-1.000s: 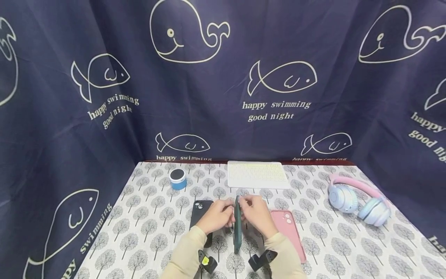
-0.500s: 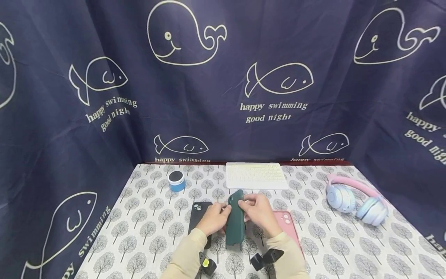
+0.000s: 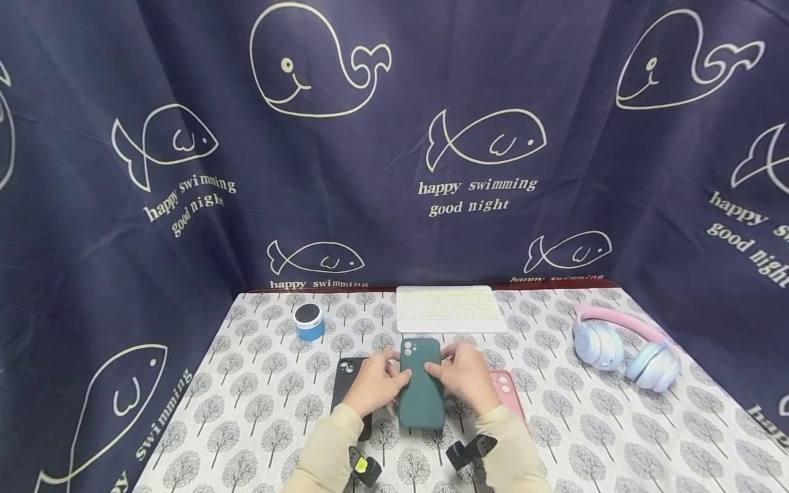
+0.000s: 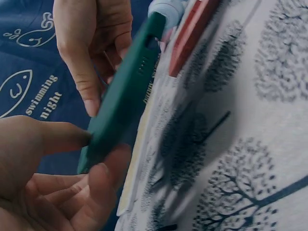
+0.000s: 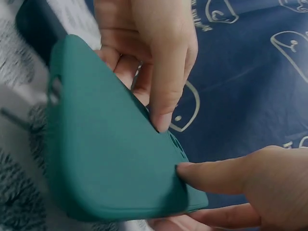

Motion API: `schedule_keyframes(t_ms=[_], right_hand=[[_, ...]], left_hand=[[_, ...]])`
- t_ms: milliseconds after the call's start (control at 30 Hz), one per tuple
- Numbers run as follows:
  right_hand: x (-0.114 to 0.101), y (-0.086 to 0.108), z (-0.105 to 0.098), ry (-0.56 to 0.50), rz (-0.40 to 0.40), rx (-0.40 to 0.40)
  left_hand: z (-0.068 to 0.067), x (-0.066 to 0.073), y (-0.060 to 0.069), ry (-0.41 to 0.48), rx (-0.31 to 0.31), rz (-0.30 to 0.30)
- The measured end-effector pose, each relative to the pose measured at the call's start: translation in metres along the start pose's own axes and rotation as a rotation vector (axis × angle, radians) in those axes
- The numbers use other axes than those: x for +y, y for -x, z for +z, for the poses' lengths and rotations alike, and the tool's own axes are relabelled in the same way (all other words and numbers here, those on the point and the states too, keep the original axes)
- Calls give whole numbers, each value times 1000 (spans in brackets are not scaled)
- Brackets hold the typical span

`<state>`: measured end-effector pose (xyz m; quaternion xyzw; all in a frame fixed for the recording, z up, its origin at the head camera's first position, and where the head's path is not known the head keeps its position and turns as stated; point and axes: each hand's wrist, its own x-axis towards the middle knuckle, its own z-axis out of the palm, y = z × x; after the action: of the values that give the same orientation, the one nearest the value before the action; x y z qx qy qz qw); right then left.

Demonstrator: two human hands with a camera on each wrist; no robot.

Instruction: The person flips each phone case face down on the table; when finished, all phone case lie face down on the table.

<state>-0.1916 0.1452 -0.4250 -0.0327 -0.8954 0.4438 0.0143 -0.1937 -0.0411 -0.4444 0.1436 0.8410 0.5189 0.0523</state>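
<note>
While the left hand (image 3: 377, 380) and right hand (image 3: 465, 373) pinch its long sides, thumbs on its back, the green case (image 3: 422, 397) is held above the surface (image 3: 246, 428). Left of the green case lies the black case (image 3: 345, 387), right of it the pink case (image 3: 509, 394), both partly covered by the hands. Beyond it lies the keyboard (image 3: 450, 311); the headphones (image 3: 598, 346) are well to its right.

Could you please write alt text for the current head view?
A person's left hand and right hand hold a dark green phone case above a tree-print tablecloth. Nearby are a black phone case, pink phone case, blue speaker, white keyboard and pink-banded headphones.
</note>
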Motion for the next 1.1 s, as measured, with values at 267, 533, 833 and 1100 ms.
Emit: schedule_keyframes(t_ms=[267,533,833,1100], right_hand=[[19,-1,19,248,-40,-27],[19,1,28,307,-92,61],[16,-3,10,314,-41,46],[42,-5,-60,295,15,128]], left_hand=[[15,-13,6,-273,-32,1],[18,-10,6,-453,16,1],[32,0,-3,-603,151,69],[82,42,-12,-561,16,56]])
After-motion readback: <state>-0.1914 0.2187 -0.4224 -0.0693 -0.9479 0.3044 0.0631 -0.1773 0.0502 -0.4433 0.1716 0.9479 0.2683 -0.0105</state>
